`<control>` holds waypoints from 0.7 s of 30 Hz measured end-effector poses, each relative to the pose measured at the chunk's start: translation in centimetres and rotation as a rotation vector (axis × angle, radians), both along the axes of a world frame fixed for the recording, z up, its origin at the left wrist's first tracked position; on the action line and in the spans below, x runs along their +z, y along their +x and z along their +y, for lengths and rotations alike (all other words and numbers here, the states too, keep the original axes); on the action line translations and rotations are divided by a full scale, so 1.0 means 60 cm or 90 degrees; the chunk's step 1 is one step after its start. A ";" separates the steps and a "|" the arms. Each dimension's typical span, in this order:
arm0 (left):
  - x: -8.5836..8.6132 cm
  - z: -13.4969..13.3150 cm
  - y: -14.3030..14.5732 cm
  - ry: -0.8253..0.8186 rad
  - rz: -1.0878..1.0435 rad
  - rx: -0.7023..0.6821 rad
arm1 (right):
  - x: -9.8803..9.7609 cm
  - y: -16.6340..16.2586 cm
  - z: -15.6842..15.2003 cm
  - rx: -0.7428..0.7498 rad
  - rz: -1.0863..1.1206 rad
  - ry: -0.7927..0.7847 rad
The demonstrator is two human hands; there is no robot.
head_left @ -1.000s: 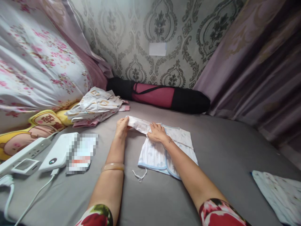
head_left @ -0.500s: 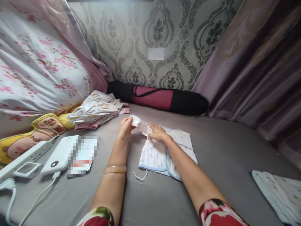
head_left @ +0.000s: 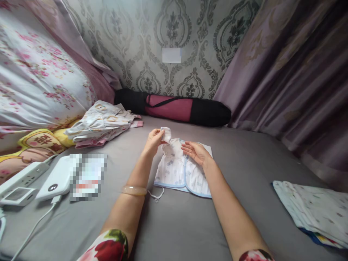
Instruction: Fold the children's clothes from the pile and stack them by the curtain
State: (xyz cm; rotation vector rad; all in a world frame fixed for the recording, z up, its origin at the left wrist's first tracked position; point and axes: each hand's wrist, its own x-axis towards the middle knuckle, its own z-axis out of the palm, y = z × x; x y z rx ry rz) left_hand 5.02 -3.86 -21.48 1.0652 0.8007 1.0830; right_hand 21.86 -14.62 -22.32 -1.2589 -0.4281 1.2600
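A small white baby garment (head_left: pixel 176 170) with light blue trim lies on the grey bed sheet (head_left: pixel 244 159) in the middle. My left hand (head_left: pixel 154 139) pinches the end of the garment's sleeve and holds it lifted above the body of the garment. My right hand (head_left: pixel 197 152) hovers just over the garment's upper right part, palm turned up and fingers spread, holding nothing. A thin white tie string (head_left: pixel 157 195) trails from the garment's lower left corner.
A pile of folded baby clothes (head_left: pixel 102 123) sits at the back left beside floral bedding (head_left: pixel 35 79). A black and pink rolled bag (head_left: pixel 174 108) lies along the wall. A power bank (head_left: pixel 53 179) and power strip (head_left: pixel 19 177) lie left. Folded printed cloth (head_left: pixel 312 210) lies right.
My left hand has folded the sleeve inward and lifted its end. My right hand has come off the cloth and turned palm up. The view has shifted slightly right and down.
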 end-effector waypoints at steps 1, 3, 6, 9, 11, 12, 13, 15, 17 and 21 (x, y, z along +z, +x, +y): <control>0.001 -0.005 0.006 0.007 0.001 -0.012 | -0.002 0.001 -0.003 0.002 0.009 0.001; 0.000 -0.015 0.019 0.017 0.000 -0.035 | -0.007 0.003 -0.006 0.011 0.021 0.000; -0.008 -0.032 0.040 0.021 -0.010 -0.060 | -0.012 0.008 -0.007 0.028 0.020 -0.003; -0.018 -0.051 0.058 0.031 -0.016 -0.108 | -0.013 0.010 -0.004 0.044 0.014 -0.009; -0.021 -0.061 0.065 0.039 -0.020 -0.173 | -0.013 0.009 -0.003 0.048 0.027 -0.006; -0.021 -0.062 0.065 0.038 -0.025 -0.199 | -0.013 0.008 -0.002 0.044 0.041 0.001; -0.021 -0.061 0.063 0.033 -0.031 -0.209 | -0.013 0.007 -0.001 0.039 0.060 0.009; -0.019 -0.051 0.053 0.024 -0.043 -0.183 | -0.014 0.005 -0.001 0.024 0.090 0.016; -0.019 -0.034 0.037 0.029 -0.036 -0.125 | -0.016 0.004 -0.001 0.018 0.088 0.012; -0.027 -0.001 0.006 0.067 0.063 -0.021 | -0.021 0.002 -0.001 -0.001 0.012 0.020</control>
